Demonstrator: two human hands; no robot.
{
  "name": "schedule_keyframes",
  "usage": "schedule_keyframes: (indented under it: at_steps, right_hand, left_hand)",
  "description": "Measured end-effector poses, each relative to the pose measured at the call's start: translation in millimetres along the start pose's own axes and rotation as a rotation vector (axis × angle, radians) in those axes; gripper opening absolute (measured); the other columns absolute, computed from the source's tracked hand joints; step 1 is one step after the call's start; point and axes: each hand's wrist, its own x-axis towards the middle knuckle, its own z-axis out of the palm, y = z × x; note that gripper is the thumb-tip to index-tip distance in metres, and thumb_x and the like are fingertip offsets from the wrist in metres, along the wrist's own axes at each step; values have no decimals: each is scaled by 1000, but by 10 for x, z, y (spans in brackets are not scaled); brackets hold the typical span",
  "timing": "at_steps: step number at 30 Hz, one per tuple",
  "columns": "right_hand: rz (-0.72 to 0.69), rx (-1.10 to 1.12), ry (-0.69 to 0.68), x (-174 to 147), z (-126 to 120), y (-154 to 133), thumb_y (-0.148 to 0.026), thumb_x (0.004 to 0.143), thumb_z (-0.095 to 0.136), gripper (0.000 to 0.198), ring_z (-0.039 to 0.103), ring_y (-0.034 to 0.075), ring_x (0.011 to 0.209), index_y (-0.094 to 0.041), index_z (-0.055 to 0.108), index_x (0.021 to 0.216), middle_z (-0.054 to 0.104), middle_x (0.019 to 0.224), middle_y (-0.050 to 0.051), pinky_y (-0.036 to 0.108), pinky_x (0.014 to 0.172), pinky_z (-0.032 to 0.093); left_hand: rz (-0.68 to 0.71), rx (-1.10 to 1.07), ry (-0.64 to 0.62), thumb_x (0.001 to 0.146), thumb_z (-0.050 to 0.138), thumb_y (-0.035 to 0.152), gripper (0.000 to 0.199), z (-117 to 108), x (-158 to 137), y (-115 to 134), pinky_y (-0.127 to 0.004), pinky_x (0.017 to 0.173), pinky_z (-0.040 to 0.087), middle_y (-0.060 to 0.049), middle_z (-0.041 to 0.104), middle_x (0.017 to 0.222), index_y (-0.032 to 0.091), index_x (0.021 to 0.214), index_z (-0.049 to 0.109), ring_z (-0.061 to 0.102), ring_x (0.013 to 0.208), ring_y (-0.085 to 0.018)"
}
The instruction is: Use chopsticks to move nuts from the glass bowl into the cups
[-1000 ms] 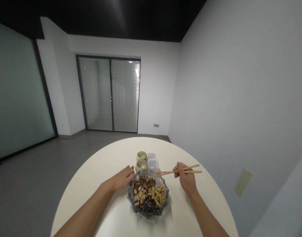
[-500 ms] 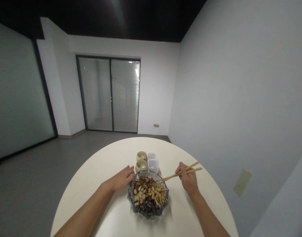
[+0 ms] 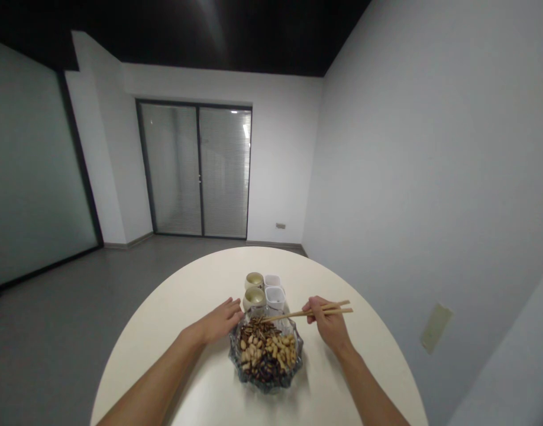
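Note:
A scalloped glass bowl [image 3: 241,374] stands near the middle of the table, filled with separate heaps of snacks. Dark striped seeds [image 3: 259,332] lie at its far side, pale nuts [image 3: 252,349] at the left, yellowish curved pieces [image 3: 282,349] at the right and black seeds [image 3: 270,370] in front. My right hand [image 3: 327,322] grips a pair of chopsticks [image 3: 293,314], whose tips reach the striped seeds; whether they pinch anything is too small to tell. My left hand [image 3: 222,319] rests with fingers stretched out, its fingertips at the bowl's left rim.
Behind the bowl stand two greenish cups [image 3: 254,297] and, on their right, two white square cups [image 3: 275,297]. All are on a round cream table [image 3: 200,384]. A white wall [image 3: 413,177] rises close on the right.
My right hand has moved left, carrying the chopstick tips further over the striped seeds toward the bowl's far left. My left hand has stayed in place.

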Motion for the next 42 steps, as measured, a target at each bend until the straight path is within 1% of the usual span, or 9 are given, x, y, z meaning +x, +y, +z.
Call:
schedule_keyframes:
  at_steps: [8, 11, 14, 17, 24, 30, 34, 37, 42]
  right_hand:
    - [16, 32, 86, 22, -45, 16, -68, 92, 45, 62, 44, 12, 41, -18, 64, 60, 47, 42, -1, 23, 40, 33]
    - [30, 7, -25, 16, -29, 14, -66, 92, 46, 60, 45, 12, 42, -17, 65, 61, 49, 43, -1, 23, 42, 34]
    - [44, -34, -155, -13, 21, -1, -62, 92, 49, 56, 52, 13, 48, -17, 70, 68, 56, 50, 1, 24, 47, 39]
    - [66, -39, -203, -42, 70, -11, -63, 91, 51, 54, 58, 15, 53, -17, 71, 71, 62, 56, 3, 24, 51, 43]
    - [74, 7, -100, -22, 55, -4, -67, 88, 53, 56, 58, 16, 53, -17, 74, 74, 63, 55, 4, 26, 52, 44]
    - [65, 3, -63, -1, 33, 27, -70, 87, 51, 59, 55, 16, 51, -16, 74, 73, 62, 54, 4, 26, 50, 42]
    - [71, -2, -30, 5, 16, 46, -72, 86, 50, 63, 55, 16, 50, -16, 73, 69, 60, 52, 4, 26, 49, 41]
    - [74, -19, -48, 2, 10, 35, -73, 86, 50, 63, 55, 16, 50, -16, 72, 68, 60, 51, 4, 26, 48, 40]
    - [60, -47, -149, -24, 36, -20, -68, 89, 50, 59, 56, 16, 51, -18, 73, 69, 62, 52, 3, 25, 49, 41]
  left_hand:
    - [-1, -12, 2, 102, 20, 59, 60, 12, -1, -9, -43, 122, 16, -7, 61, 133, 20, 119, 62, 39, 138, -26]
    - [-15, -21, 7, 102, 21, 59, 59, 27, 8, -23, -43, 122, 16, -7, 58, 138, 20, 118, 62, 37, 139, -26]
    - [-13, -25, 2, 102, 22, 57, 57, 32, 18, -27, -45, 122, 16, -7, 56, 140, 20, 117, 62, 36, 140, -26]
    - [-15, -31, -2, 102, 22, 56, 56, 23, 21, -10, -46, 122, 15, -8, 58, 137, 20, 116, 62, 36, 140, -27]
    - [-24, -41, -10, 102, 23, 58, 56, -8, 19, 53, -45, 122, 14, -7, 60, 134, 21, 113, 63, 36, 140, -27]
    - [-29, -26, -25, 101, 19, 60, 60, 14, 29, 11, -44, 123, 13, -9, 59, 136, 19, 112, 63, 34, 141, -27]
    - [-16, -25, -14, 102, 20, 59, 58, 23, 23, -9, -43, 123, 13, -7, 58, 137, 21, 113, 63, 35, 141, -25]
    - [-12, -43, -1, 102, 23, 57, 55, 14, 14, 8, -44, 123, 13, -6, 58, 138, 21, 115, 63, 35, 141, -25]
    - [-24, -44, -22, 102, 22, 57, 55, -7, 14, 46, -45, 122, 14, -7, 56, 140, 21, 117, 61, 33, 142, -26]
